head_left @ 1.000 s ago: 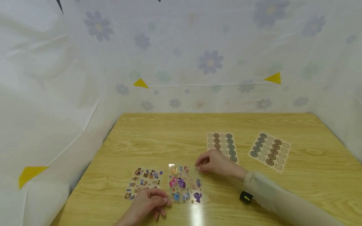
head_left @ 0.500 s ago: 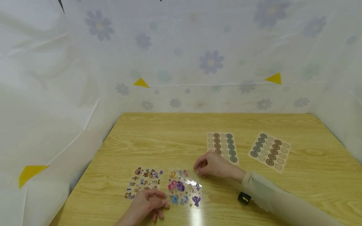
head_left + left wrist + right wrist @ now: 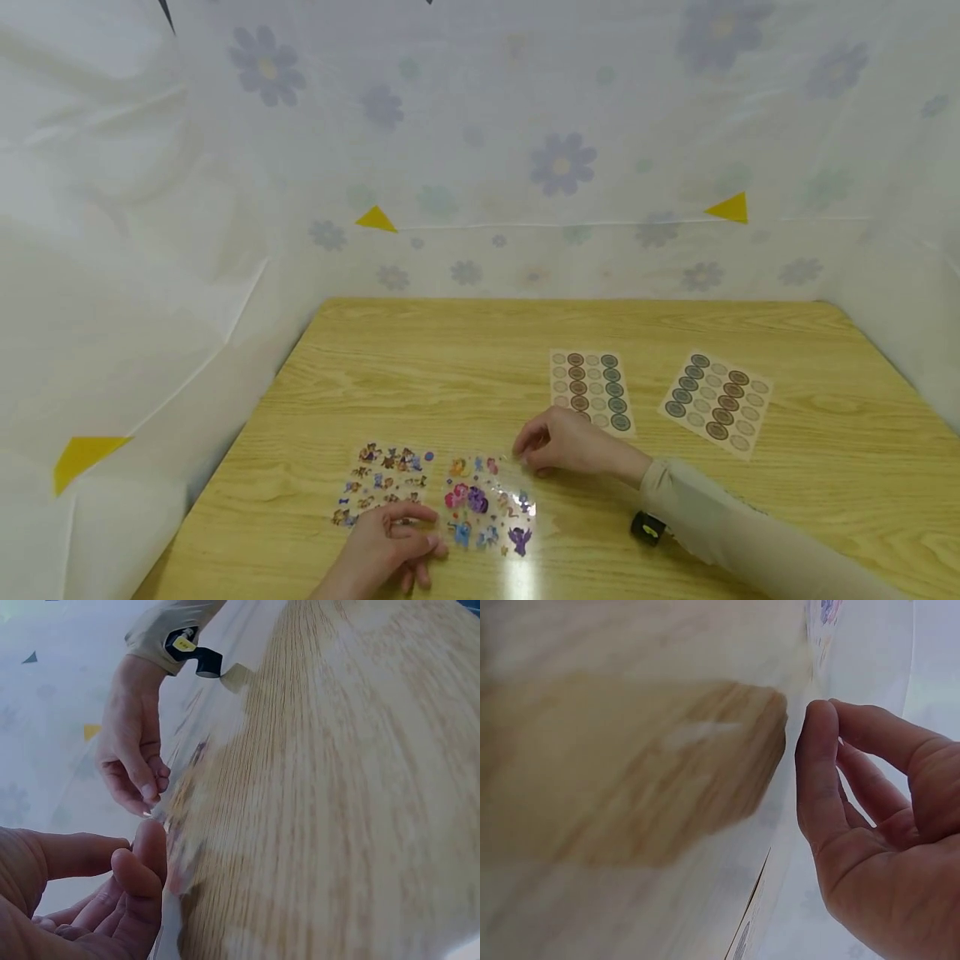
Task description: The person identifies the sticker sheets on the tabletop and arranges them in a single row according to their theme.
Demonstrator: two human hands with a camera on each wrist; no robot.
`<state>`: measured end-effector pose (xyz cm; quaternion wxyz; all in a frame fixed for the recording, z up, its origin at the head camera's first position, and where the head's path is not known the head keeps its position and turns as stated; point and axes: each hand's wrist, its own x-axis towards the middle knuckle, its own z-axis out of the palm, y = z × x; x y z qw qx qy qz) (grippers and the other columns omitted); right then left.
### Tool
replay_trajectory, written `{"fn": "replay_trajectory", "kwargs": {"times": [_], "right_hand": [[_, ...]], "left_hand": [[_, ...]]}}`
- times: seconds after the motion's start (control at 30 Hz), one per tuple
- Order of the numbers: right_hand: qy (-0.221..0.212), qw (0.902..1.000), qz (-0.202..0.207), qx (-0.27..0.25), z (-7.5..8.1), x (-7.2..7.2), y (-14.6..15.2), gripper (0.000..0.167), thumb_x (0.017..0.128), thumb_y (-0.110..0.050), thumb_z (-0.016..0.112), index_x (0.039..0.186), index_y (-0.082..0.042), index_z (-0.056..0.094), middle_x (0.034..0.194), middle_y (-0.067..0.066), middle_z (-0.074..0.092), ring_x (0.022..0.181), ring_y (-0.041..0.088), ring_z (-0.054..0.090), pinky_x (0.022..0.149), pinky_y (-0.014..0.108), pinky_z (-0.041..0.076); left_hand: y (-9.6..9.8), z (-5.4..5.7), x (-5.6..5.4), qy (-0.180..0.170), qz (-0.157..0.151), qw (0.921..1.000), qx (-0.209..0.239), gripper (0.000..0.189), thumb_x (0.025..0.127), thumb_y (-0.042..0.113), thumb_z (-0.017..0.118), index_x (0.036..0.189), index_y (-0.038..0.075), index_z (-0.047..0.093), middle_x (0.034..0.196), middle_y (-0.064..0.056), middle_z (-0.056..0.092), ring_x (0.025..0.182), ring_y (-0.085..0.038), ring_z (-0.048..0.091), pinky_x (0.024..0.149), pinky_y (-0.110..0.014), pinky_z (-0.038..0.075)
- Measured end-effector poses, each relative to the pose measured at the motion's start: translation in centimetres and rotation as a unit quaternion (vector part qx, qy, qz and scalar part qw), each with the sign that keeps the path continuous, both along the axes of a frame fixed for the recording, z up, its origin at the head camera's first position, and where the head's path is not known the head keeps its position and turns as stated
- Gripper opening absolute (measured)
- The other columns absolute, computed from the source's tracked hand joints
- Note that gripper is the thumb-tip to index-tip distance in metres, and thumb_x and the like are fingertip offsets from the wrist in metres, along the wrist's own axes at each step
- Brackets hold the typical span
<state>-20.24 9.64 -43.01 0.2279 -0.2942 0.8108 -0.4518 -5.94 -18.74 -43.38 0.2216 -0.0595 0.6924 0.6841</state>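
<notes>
A clear sheet of pony stickers point(image 3: 477, 500) lies across the middle front, its surface catching glare. My right hand point(image 3: 573, 442) pinches its upper right corner between thumb and finger. At its lower left edge, my left hand point(image 3: 382, 546) holds it by the fingertips, the index finger stretched out above. Under and behind that hand is a second clear sheet, of puppy stickers point(image 3: 378, 479), its lower right part hidden. In the left wrist view, the left fingertips come together near the sheet's edge, which is blurred. The right wrist view has the right thumb and index finger point(image 3: 821, 720) meeting.
Two paper sheets with round stickers lie farther back: one upright sheet point(image 3: 592, 383) just behind my right hand, one turned sheet point(image 3: 716, 404) to the right. The wooden table point(image 3: 420, 342) ends against flowered white curtains point(image 3: 480, 167). A black wrist camera point(image 3: 647, 527) hangs below the right sleeve.
The pony sticker sheet has shifted slightly toward me and left, with both hands moving along. The glare has slid across it to its right edge. The other sheets stay put.
</notes>
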Motion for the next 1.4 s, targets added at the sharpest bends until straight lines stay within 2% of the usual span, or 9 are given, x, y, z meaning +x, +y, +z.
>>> {"fn": "replay_trajectory", "kwargs": {"times": [0.6,0.83,0.9,0.97,1.03,1.13,1.23,1.3,1.4], "right_hand": [[-0.042,0.9988,-0.006,-0.025,-0.4,-0.4,0.3,0.013,0.085,0.001,0.071,0.098,0.000,0.073,0.080,0.007,0.069,0.069,0.019,0.067,0.063,0.032,0.058],[-0.034,0.9992,-0.009,-0.018,-0.4,-0.4,0.3,0.012,0.085,0.000,0.071,0.097,-0.001,0.073,0.079,0.006,0.069,0.069,0.019,0.067,0.063,0.032,0.058],[-0.032,0.9993,-0.009,-0.016,-0.4,-0.4,0.3,0.012,0.085,0.000,0.071,0.097,-0.001,0.073,0.079,0.005,0.069,0.068,0.019,0.067,0.063,0.031,0.058],[-0.031,0.9994,-0.009,-0.015,-0.5,-0.4,0.3,0.012,0.085,0.000,0.071,0.097,-0.001,0.073,0.079,0.005,0.069,0.068,0.018,0.067,0.063,0.031,0.057],[-0.033,0.9993,-0.010,-0.016,-0.5,-0.4,0.3,0.012,0.085,0.001,0.071,0.097,-0.001,0.073,0.079,0.006,0.069,0.068,0.018,0.067,0.063,0.031,0.057],[-0.036,0.9991,-0.010,-0.018,-0.5,-0.3,0.3,0.013,0.085,0.002,0.070,0.097,0.000,0.073,0.079,0.007,0.069,0.068,0.019,0.067,0.063,0.031,0.057],[-0.037,0.9991,-0.010,-0.018,-0.4,-0.3,0.2,0.013,0.085,0.002,0.070,0.098,0.001,0.073,0.079,0.007,0.069,0.068,0.019,0.066,0.062,0.031,0.057],[-0.034,0.9992,-0.011,-0.017,-0.3,-0.2,0.2,0.013,0.085,0.001,0.070,0.098,0.000,0.073,0.079,0.007,0.069,0.067,0.019,0.066,0.062,0.031,0.057],[-0.032,0.9993,-0.012,-0.017,-0.2,-0.2,0.2,0.013,0.085,0.001,0.070,0.098,0.001,0.073,0.078,0.007,0.069,0.067,0.018,0.066,0.061,0.031,0.057]], "left_hand": [[-0.6,-0.2,0.1,0.014,-0.012,0.9998,-0.008,0.039,0.089,0.006,0.069,0.123,-0.009,0.056,0.091,-0.019,0.072,0.054,-0.013,0.061,0.048,-0.020,0.046],[-0.4,0.3,0.1,0.087,0.014,0.9897,-0.113,0.029,0.090,0.008,0.068,0.116,-0.006,0.062,0.087,-0.011,0.071,0.056,-0.019,0.060,0.047,-0.028,0.049],[-0.2,0.6,0.2,0.135,0.011,0.9763,-0.169,0.024,0.092,0.011,0.068,0.113,0.000,0.066,0.090,-0.006,0.070,0.063,-0.016,0.061,0.053,-0.028,0.051],[0.0,0.7,0.5,0.199,-0.011,0.9532,-0.227,0.019,0.092,0.014,0.068,0.110,0.007,0.068,0.095,-0.001,0.068,0.072,-0.012,0.061,0.060,-0.027,0.052],[0.3,0.6,1.0,0.276,-0.059,0.9159,-0.285,0.020,0.093,0.018,0.067,0.112,0.011,0.068,0.106,0.000,0.067,0.086,-0.015,0.063,0.073,-0.032,0.055],[0.8,-0.1,1.6,0.381,-0.145,0.8446,-0.347,0.027,0.095,0.025,0.064,0.119,0.012,0.066,0.125,-0.005,0.062,0.105,-0.026,0.062,0.085,-0.044,0.053],[1.2,-1.0,1.8,0.448,-0.210,0.7848,-0.373,0.040,0.097,0.036,0.060,0.127,0.010,0.062,0.137,-0.015,0.055,0.116,-0.037,0.058,0.090,-0.050,0.050],[1.3,-1.4,2.0,0.450,-0.242,0.7651,-0.392,0.047,0.098,0.044,0.055,0.130,0.009,0.061,0.139,-0.018,0.053,0.119,-0.038,0.056,0.091,-0.049,0.050],[1.5,-1.6,2.3,0.405,-0.276,0.7645,-0.418,0.058,0.098,0.055,0.048,0.135,0.011,0.058,0.142,-0.018,0.050,0.126,-0.036,0.051,0.093,-0.052,0.048]]}}
